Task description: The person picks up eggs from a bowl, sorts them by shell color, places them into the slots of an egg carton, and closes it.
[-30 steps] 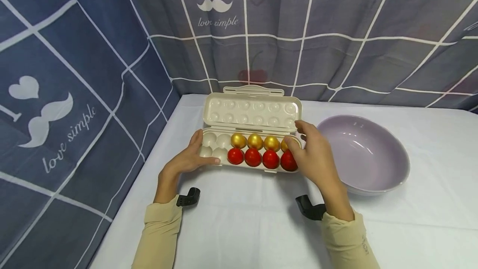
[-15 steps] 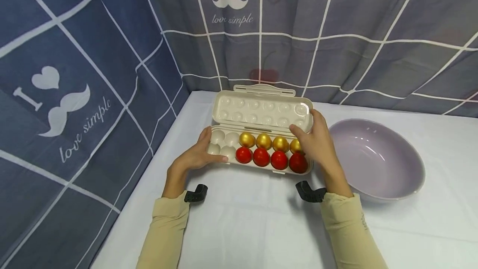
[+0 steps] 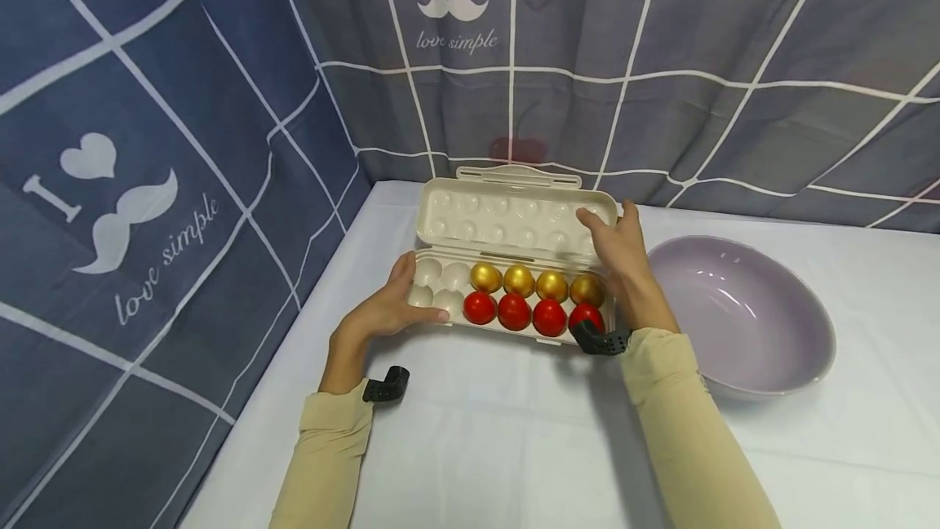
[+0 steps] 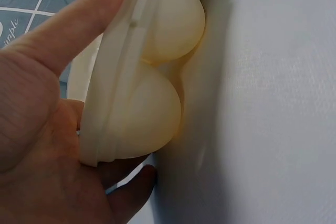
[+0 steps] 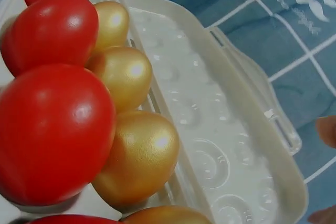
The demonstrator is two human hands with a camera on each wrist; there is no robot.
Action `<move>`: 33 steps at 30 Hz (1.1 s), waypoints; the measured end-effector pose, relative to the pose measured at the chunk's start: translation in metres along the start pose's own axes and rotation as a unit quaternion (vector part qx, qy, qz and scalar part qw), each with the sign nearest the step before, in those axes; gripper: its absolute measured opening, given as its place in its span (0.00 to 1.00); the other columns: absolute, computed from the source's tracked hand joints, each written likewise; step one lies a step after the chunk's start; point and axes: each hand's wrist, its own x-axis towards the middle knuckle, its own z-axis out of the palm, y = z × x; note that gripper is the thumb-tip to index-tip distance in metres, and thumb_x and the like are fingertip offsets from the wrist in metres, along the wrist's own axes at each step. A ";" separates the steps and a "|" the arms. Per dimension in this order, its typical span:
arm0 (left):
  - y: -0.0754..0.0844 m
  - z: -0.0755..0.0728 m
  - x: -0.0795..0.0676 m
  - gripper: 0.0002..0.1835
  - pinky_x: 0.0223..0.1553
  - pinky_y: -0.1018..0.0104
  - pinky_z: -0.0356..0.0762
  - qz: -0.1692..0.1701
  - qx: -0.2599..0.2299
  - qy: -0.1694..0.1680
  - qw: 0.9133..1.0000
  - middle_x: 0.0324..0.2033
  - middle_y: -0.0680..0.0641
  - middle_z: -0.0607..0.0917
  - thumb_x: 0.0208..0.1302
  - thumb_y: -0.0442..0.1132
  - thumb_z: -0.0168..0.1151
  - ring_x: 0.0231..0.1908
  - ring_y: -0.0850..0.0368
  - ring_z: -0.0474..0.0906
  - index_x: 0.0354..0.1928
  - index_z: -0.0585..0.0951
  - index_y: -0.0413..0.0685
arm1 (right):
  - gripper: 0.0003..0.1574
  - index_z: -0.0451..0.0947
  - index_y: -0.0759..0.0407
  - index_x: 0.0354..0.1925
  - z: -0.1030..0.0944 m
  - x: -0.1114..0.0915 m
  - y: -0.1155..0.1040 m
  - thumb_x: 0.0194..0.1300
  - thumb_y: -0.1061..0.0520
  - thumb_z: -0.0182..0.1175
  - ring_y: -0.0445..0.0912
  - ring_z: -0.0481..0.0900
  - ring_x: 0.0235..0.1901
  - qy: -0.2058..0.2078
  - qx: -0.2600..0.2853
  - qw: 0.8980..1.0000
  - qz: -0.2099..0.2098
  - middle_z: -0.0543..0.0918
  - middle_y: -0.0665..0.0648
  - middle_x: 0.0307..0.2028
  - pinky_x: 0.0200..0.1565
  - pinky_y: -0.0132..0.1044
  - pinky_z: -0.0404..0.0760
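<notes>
An egg box lies on the table with its cream lid [image 3: 507, 219] raised behind its base [image 3: 450, 274]. Several red eggs [image 3: 514, 311] fill the front row from the right, several gold eggs [image 3: 518, 279] the back row; the cups at the left end hold no eggs. My left hand [image 3: 382, 304] grips the base's left end, its thumb along the rim and fingers beneath in the left wrist view. At the lid's right end is my right hand [image 3: 624, 255], thumb over the inner face, other fingers beyond the edge. In the right wrist view fingertips [image 5: 326, 131] appear apart from the lid.
A wide lilac bowl [image 3: 742, 317] stands to the right of the egg box, close to my right forearm. White cloth [image 3: 499, 431] covers the table. Dark checked curtains [image 3: 294, 39] hang behind and to the left, with the lid near the back one.
My right hand has moved up from the right end of the base to the lid, uncovering the rightmost gold egg. The head view has shifted slightly. My left hand keeps its grip.
</notes>
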 end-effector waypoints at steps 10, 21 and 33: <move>-0.001 -0.001 0.000 0.65 0.71 0.43 0.35 0.029 0.004 0.006 1.000 0.75 0.35 0.34 0.54 0.46 0.75 0.74 0.42 0.30 0.76 0.35 0.33 | 0.39 0.73 0.69 0.58 0.005 -0.025 -0.001 0.75 0.35 0.46 0.57 0.64 0.55 0.120 -0.068 0.977 -0.162 0.68 0.69 0.54 0.58 0.47 0.64; -0.026 -0.016 -0.006 0.57 0.72 0.49 0.33 0.078 -0.313 -0.006 0.946 0.77 0.39 0.35 0.71 0.52 0.57 0.75 0.47 0.33 0.73 0.20 0.45 | 0.30 0.76 0.65 0.56 -0.009 -0.066 0.016 0.70 0.43 0.58 0.60 0.71 0.58 0.002 -0.200 0.959 -0.200 0.75 0.67 0.57 0.61 0.56 0.65; 0.039 -0.014 -0.020 0.59 0.72 0.46 0.36 0.109 0.094 0.090 0.985 0.76 0.43 0.51 0.52 0.52 0.77 0.76 0.47 0.38 0.78 0.50 0.45 | 0.40 0.70 0.69 0.64 -0.015 -0.097 0.045 0.66 0.43 0.64 0.67 0.54 0.70 -0.086 -0.415 0.853 -0.305 0.62 0.76 0.67 0.67 0.61 0.56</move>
